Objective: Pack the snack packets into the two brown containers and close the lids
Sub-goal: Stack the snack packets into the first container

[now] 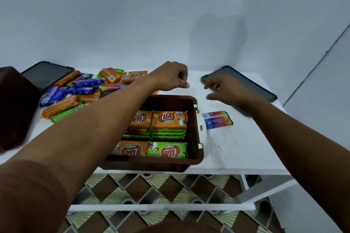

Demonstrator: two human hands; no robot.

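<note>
- The left grip (170,77) is curled into a fist with nothing visible in it, above the far rim of the brown container (198,149).
- The right grip (225,89) is spread and loose over the near corner of a dark lid (255,89); blur hides whether it touches.
- Below the left grip, snack packets (168,120) fill the container in rows.
- To its left a loose pile of packets (75,96) lies on the white surface (246,149).
</note>
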